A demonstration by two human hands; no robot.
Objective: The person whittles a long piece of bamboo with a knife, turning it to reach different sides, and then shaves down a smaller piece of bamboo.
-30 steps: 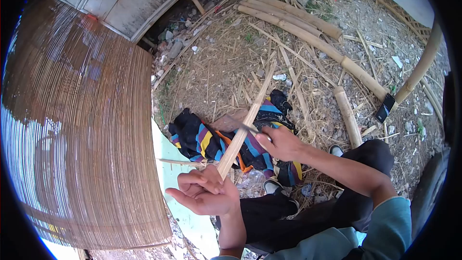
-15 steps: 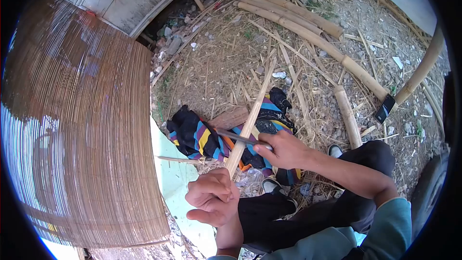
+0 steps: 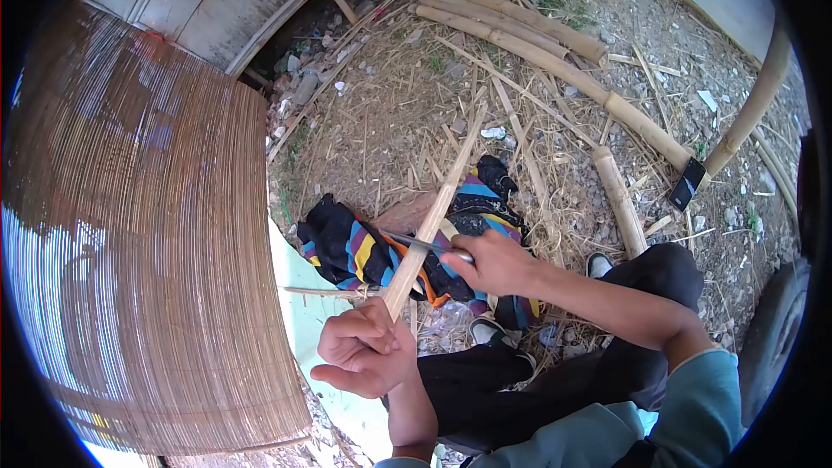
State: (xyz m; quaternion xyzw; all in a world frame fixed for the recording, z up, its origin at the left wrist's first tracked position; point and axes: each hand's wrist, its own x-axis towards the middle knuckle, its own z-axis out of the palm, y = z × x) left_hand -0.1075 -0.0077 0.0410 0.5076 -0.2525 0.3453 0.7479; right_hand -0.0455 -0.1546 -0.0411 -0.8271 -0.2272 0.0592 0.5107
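Note:
A long pale bamboo strip [image 3: 445, 199] slants away from me over a dark cloth with coloured stripes [image 3: 362, 251]. Its near end is gripped in my left hand [image 3: 366, 348], fingers curled and thumb sticking out. My right hand [image 3: 494, 263] is closed round the handle of a knife [image 3: 418, 243]. The dark blade lies across the strip, pointing left, and touches it or sits just above it. Beneath the strip, a brownish block [image 3: 404, 212] rests on the cloth, partly hidden.
A slatted bamboo blind [image 3: 173, 269] fills the left side. Bamboo poles [image 3: 555, 56] lie at the back right, and a shorter bamboo piece [image 3: 619, 199] is nearer. A black phone [image 3: 688, 184] leans against a pole. Split strips and shavings litter the stony ground.
My left hand has drawn the near end of the bamboo strip slightly toward me and left. The knife and right hand have shifted a little left; the whole view has moved slightly.

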